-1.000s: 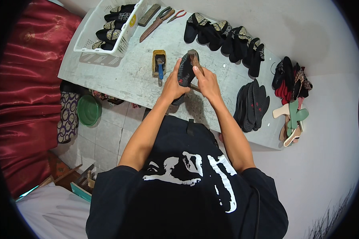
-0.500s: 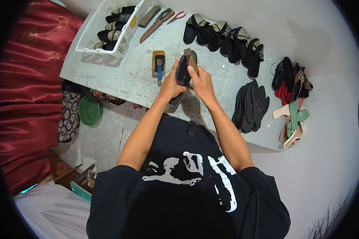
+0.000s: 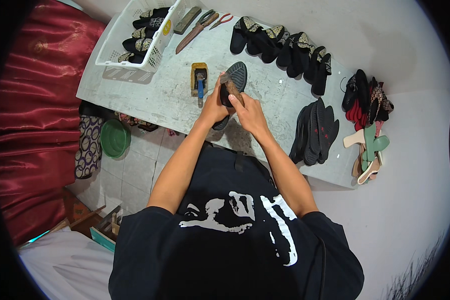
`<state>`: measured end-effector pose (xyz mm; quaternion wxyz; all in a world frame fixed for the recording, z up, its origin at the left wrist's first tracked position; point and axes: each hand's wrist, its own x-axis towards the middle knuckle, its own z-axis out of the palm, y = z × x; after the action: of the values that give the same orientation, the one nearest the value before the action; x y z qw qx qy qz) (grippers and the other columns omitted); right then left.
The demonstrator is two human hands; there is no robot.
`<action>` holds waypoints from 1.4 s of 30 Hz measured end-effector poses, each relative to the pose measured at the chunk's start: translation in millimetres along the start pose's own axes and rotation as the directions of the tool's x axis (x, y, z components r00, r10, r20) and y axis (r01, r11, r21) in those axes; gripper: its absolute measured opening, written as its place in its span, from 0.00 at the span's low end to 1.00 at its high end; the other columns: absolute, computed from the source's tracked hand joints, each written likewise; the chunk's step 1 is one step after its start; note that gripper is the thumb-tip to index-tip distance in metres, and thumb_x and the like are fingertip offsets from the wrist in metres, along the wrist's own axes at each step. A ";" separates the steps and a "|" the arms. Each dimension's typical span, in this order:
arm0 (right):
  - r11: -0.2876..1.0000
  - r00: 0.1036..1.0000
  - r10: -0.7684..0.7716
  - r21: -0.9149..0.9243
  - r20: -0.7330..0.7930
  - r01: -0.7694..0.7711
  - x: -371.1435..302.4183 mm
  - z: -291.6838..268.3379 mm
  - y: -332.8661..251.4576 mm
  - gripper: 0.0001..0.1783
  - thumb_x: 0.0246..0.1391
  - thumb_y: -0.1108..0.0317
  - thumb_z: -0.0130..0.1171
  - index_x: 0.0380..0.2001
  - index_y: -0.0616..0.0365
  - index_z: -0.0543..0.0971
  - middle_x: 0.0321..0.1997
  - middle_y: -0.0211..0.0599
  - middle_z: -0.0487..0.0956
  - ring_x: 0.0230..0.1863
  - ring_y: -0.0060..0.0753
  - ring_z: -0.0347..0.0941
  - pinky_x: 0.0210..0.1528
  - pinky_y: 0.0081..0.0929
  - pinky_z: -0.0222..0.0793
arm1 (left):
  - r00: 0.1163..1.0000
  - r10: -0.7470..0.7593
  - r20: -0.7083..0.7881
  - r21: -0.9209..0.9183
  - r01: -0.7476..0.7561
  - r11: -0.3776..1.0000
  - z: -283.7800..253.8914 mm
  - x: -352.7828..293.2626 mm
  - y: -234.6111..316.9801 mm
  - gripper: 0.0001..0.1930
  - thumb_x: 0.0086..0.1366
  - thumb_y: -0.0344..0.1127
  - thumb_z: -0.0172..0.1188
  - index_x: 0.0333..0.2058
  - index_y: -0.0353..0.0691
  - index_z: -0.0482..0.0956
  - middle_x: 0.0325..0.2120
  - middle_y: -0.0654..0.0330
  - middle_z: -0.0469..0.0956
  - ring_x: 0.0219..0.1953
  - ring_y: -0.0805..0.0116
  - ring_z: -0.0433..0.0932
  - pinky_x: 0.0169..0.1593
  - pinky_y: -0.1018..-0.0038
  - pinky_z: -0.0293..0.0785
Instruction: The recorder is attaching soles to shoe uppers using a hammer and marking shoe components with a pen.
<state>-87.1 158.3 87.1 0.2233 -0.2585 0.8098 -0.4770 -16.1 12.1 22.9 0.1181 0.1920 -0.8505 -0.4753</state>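
My left hand [image 3: 215, 106] is wrapped around a black shoe sole [image 3: 239, 72], held tilted above the near part of the worktable. Its ribbed far end shows beyond my fingers, while its middle is partly covered by my hands. In my right hand [image 3: 250, 112] is a hammer [image 3: 234, 91], gripped by its wooden handle with the thumb along it. The metal head lies over the sole, close to my left fingers. Just left of my hands, a yellowish container [image 3: 200, 66] has a blue-handled tool [image 3: 200, 90] resting in it.
Several black soles [image 3: 315, 132] are stacked at the table's right. Slippers with patterned straps [image 3: 275, 35] line the back edge. A white basket [image 3: 157, 52] of slippers stands back left, near a whetstone [image 3: 187, 20], knife [image 3: 187, 41] and red-handled pliers [image 3: 221, 21].
The sole has turned in my left hand, so its ribbed end now shows. The hammer head has moved left and nearer to me. Both hands keep their hold.
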 end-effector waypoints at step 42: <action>0.973 0.970 0.131 0.214 -0.203 -0.087 -50.8 38.8 7.0 0.25 0.70 0.50 0.54 0.35 0.67 0.77 0.23 0.50 0.74 0.25 0.45 0.70 0.32 0.41 0.64 | 0.992 0.034 0.121 -0.001 -0.034 0.999 -14.2 6.7 5.1 0.68 0.47 0.36 0.82 0.78 0.53 0.38 0.49 0.34 0.83 0.51 0.37 0.84 0.51 0.54 0.81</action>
<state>-26.0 167.7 69.4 0.1852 -0.1359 0.7892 -0.5695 -17.7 0.8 34.8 0.0743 0.1486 -0.8594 -0.4835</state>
